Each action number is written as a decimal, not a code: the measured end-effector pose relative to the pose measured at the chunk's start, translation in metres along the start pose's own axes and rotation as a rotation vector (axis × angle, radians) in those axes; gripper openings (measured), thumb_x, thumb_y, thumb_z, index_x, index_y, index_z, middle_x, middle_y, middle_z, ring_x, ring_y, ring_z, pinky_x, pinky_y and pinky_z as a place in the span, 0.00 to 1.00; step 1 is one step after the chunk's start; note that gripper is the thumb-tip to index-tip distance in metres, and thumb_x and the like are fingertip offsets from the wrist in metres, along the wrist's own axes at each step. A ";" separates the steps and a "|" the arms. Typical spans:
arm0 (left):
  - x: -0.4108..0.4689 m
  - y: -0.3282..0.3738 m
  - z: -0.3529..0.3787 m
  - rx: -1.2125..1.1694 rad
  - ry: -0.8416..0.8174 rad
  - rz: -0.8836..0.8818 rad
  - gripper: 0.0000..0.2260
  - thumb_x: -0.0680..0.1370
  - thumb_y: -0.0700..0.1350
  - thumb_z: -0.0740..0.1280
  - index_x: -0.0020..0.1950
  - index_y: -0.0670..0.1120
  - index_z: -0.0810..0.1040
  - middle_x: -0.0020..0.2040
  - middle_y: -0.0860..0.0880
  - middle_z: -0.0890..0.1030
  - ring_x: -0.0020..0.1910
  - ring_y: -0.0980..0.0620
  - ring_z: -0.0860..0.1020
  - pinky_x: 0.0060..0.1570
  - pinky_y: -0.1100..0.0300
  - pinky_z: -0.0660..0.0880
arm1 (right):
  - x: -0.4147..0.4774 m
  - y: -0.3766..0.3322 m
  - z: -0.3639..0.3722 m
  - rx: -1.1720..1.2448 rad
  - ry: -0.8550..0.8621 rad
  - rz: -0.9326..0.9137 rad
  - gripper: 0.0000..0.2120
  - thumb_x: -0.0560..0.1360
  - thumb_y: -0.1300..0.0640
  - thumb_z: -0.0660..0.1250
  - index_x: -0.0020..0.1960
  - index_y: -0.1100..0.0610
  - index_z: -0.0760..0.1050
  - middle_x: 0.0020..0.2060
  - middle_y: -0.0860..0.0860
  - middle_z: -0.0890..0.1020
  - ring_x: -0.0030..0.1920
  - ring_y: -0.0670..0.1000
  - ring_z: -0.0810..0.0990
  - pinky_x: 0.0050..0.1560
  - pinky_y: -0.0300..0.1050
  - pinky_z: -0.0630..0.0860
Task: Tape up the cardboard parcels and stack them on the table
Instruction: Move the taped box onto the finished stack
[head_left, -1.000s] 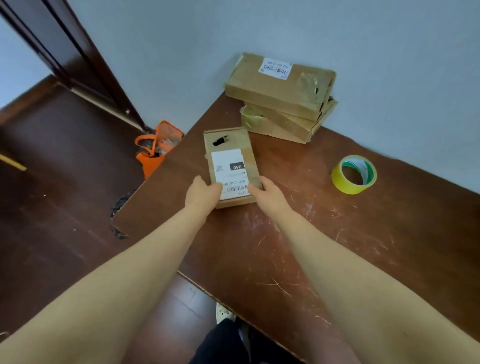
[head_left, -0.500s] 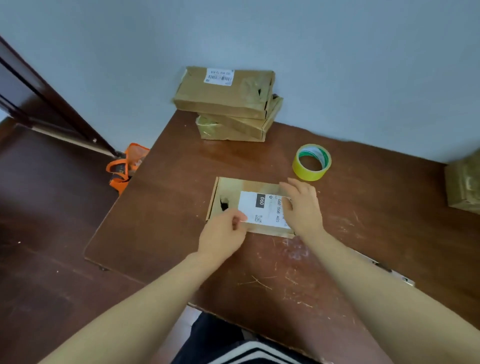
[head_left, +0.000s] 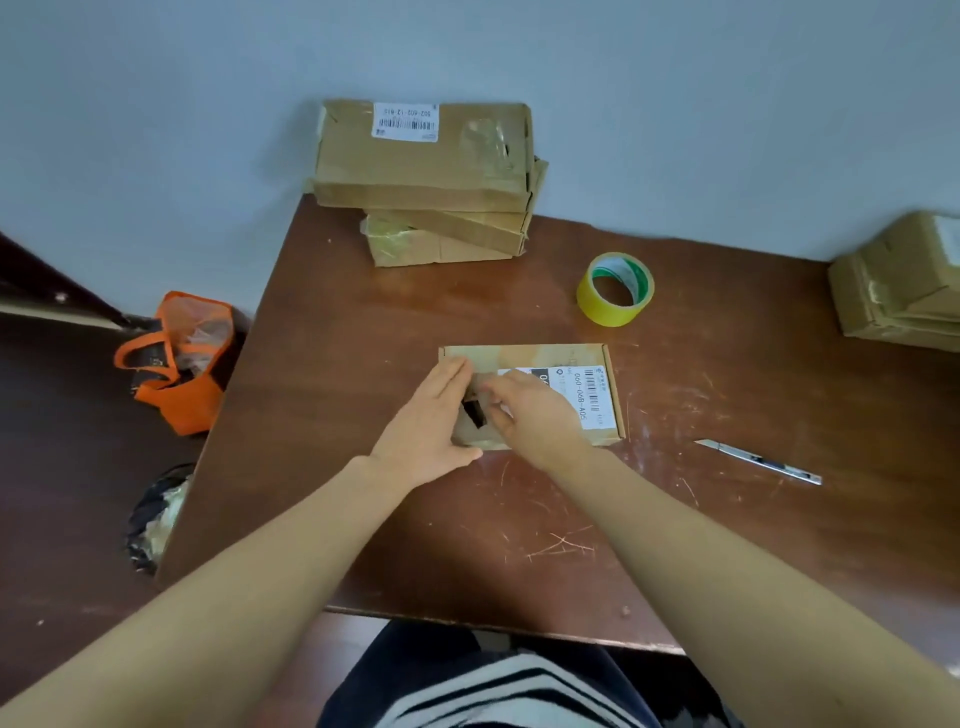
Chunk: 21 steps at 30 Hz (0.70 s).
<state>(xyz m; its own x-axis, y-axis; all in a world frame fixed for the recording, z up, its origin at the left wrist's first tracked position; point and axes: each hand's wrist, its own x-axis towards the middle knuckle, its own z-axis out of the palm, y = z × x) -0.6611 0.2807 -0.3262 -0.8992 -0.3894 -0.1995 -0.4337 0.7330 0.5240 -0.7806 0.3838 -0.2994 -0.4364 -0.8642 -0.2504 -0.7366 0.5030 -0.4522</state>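
A small flat cardboard parcel (head_left: 550, 357) with a white barcode label lies in the middle of the brown table (head_left: 353, 322). Its left part has a torn dark hole. My left hand (head_left: 426, 431) cups the parcel's near left corner, fingers straight along the left end and thumb along the near edge. My right hand (head_left: 535, 415) pinches the torn cardboard beside the hole and covers part of the label. A yellow tape roll (head_left: 614, 289) stands behind the parcel to the right. A stack of taped parcels (head_left: 426, 171) sits at the back against the wall.
A utility knife (head_left: 758, 461) lies on the table to the right of the parcel. More cardboard parcels (head_left: 898, 291) are piled at the table's right edge. On the floor to the left are an orange bag (head_left: 179, 358) and a dark bag (head_left: 156, 519).
The parcel has been turned from lengthwise to sideways and drawn nearer to me. Both hands moved from its ends to the torn hole on its left part.
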 end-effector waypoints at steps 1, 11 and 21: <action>-0.002 -0.004 0.000 -0.013 0.008 -0.005 0.47 0.71 0.53 0.74 0.78 0.43 0.46 0.79 0.50 0.46 0.76 0.58 0.42 0.69 0.69 0.42 | 0.002 -0.003 0.001 -0.032 0.011 0.015 0.16 0.80 0.57 0.57 0.65 0.48 0.73 0.54 0.51 0.77 0.57 0.52 0.73 0.47 0.48 0.75; -0.001 -0.021 0.001 0.034 -0.004 0.020 0.46 0.71 0.58 0.72 0.78 0.46 0.49 0.79 0.55 0.46 0.72 0.65 0.38 0.68 0.68 0.48 | 0.006 -0.018 0.007 -0.397 0.171 -0.125 0.08 0.64 0.61 0.76 0.41 0.53 0.82 0.40 0.47 0.82 0.37 0.51 0.80 0.28 0.38 0.68; -0.002 -0.016 -0.007 -0.132 -0.027 0.003 0.36 0.75 0.53 0.67 0.78 0.44 0.54 0.78 0.53 0.48 0.74 0.63 0.41 0.74 0.63 0.48 | -0.009 -0.010 0.010 -0.173 0.294 -0.222 0.09 0.59 0.68 0.78 0.36 0.58 0.83 0.35 0.52 0.83 0.31 0.54 0.80 0.21 0.41 0.73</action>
<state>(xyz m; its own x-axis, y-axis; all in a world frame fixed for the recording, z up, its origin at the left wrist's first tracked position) -0.6516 0.2656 -0.3282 -0.9025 -0.3705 -0.2193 -0.4212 0.6537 0.6287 -0.7640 0.3865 -0.3009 -0.3676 -0.9241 0.1041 -0.8947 0.3210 -0.3106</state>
